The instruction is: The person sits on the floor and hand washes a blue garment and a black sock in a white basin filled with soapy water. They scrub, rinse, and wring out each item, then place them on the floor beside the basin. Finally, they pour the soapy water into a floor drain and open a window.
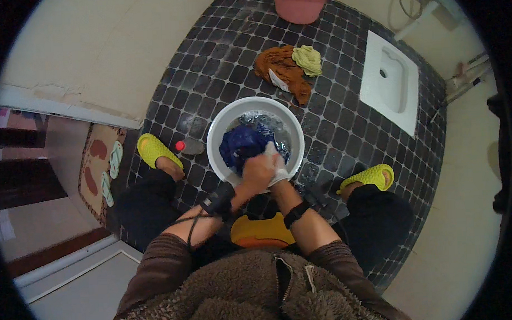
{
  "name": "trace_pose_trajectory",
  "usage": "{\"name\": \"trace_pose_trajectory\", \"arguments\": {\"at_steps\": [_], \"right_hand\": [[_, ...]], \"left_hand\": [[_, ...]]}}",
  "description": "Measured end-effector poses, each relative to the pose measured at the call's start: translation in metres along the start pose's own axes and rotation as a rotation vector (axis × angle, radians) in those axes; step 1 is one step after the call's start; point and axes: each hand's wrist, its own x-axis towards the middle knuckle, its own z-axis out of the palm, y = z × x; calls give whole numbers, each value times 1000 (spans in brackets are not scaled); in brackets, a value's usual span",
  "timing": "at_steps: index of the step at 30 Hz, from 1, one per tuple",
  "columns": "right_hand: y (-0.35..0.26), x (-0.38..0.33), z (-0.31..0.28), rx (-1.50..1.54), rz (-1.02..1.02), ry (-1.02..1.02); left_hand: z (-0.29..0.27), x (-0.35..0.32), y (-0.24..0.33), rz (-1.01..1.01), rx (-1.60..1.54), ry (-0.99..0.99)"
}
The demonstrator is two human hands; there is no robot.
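a person squats over a white basin (pixel 216 140) on the dark tiled floor, left hand (pixel 258 172) and right hand (pixel 277 171) pressed together, gripping wet blue cloth (pixel 241 143) at its near rim; scrubbing low over the water should limit splashing

Left hand (pixel 257 172) and right hand (pixel 277 169) gripping white cloth (pixel 271 151), blue garment (pixel 241 143) in white basin (pixel 221 124), dark tiled floor (pixel 207 66)

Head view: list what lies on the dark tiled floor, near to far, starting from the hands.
Left hand and right hand on white cloth → white basin with blue garment → brown and green clothes → pink bucket.
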Motion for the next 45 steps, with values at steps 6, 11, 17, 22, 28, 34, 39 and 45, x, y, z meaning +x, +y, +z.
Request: {"name": "trace_pose_trajectory", "arguments": {"at_steps": [6,11,17,22,28,34,39,45], "right_hand": [[-5,-21,45,-277,-221,522],[-6,-23,68,-370,-162,629],[-30,-29,60,-188,-210,641],[-10,-27,67,-186,-158,537],[-38,-31,71,-1469,-156,414],[-75,-55,115,-769,-559,274],[-103,-67,103,-771,-562,550],[-111,-60,65,-1043,-570,721]], "left_hand": [[0,-4,1,-26,15,-52],[-9,6,-17,-374,-83,10],[11,-10,-1,84,-268,62],[-8,6,-20,-138,-141,311],[-36,44,-46,-292,-786,-3],[-22,13,-53,-21,-455,-460],[-16,-10,-100,-175,31,-401],[-43,16,-119,-775,-1275,110]]}}
